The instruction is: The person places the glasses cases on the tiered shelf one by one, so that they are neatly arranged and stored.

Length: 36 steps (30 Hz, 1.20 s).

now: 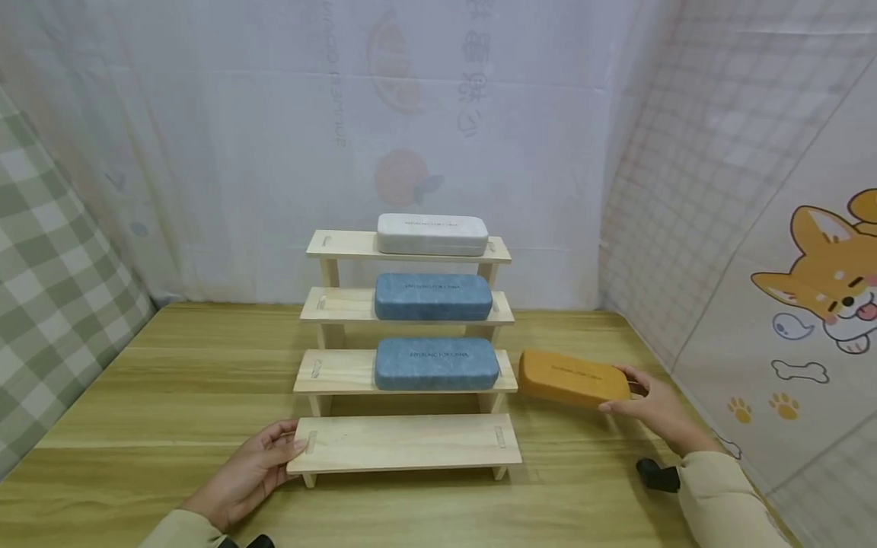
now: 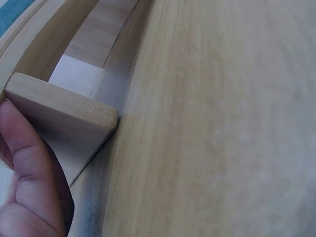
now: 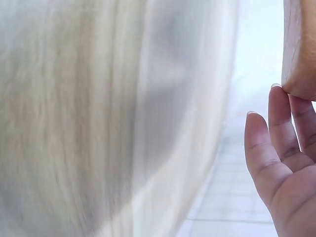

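A pale wooden four-step rack (image 1: 404,441) stands on the table, its lowest step bare. My left hand (image 1: 256,472) grips the left end of that lowest step; in the left wrist view its fingers (image 2: 29,168) are by the board's underside and leg. At the right of the rack, my right hand (image 1: 651,403) holds an orange glasses case (image 1: 572,379) by its right end, thumb in front and fingers behind. One blue case (image 1: 436,364) lies on the second step from below, another blue case (image 1: 433,297) above it, and a white case (image 1: 432,234) on top.
The wood-grain table (image 1: 171,380) runs back to a whitish printed curtain (image 1: 274,152). A green checked cloth (image 1: 62,266) hangs at the left. On the right is a sheet with a cartoon dog (image 1: 829,281). A black wrist device (image 1: 658,476) sits by the right sleeve.
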Available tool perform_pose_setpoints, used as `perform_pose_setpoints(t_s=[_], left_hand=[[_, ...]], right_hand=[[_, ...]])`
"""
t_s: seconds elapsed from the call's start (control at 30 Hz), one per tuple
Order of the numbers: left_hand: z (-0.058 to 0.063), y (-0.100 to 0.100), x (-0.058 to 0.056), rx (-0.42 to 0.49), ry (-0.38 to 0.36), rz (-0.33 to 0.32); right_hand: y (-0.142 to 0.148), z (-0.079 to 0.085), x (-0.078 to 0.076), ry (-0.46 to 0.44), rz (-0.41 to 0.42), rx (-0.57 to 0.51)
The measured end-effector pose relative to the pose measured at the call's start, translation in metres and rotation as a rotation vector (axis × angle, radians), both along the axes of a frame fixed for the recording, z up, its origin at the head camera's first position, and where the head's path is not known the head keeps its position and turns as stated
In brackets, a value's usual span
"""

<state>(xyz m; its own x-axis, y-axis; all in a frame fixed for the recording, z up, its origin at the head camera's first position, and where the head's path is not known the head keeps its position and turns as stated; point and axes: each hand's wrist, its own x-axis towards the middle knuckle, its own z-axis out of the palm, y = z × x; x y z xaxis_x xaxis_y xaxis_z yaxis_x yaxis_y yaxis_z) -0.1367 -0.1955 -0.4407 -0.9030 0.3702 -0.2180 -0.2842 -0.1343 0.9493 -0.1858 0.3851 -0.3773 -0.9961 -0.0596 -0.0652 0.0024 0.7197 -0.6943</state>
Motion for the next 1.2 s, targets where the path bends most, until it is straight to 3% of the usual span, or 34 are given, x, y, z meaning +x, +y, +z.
perform_pose_setpoints(t_s=[0.3, 0.5, 1.07, 1.2], left_hand=[[0.0, -0.001, 0.0, 0.014, 0.011, -0.002], [0.0, -0.001, 0.0, 0.011, 0.013, -0.002], [0.0, 0.0, 0.0, 0.005, 0.017, 0.004], [-0.001, 0.0, 0.001, 0.007, 0.021, 0.005]], right_hand=[[0.005, 0.013, 0.019, 0.028, -0.019, -0.016], [0.004, 0.019, 0.031, 0.067, -0.019, -0.088], [-0.019, 0.026, 0.053, 0.092, 0.087, -0.258], [-0.026, 0.024, 0.057, 0.084, 0.099, -0.241]])
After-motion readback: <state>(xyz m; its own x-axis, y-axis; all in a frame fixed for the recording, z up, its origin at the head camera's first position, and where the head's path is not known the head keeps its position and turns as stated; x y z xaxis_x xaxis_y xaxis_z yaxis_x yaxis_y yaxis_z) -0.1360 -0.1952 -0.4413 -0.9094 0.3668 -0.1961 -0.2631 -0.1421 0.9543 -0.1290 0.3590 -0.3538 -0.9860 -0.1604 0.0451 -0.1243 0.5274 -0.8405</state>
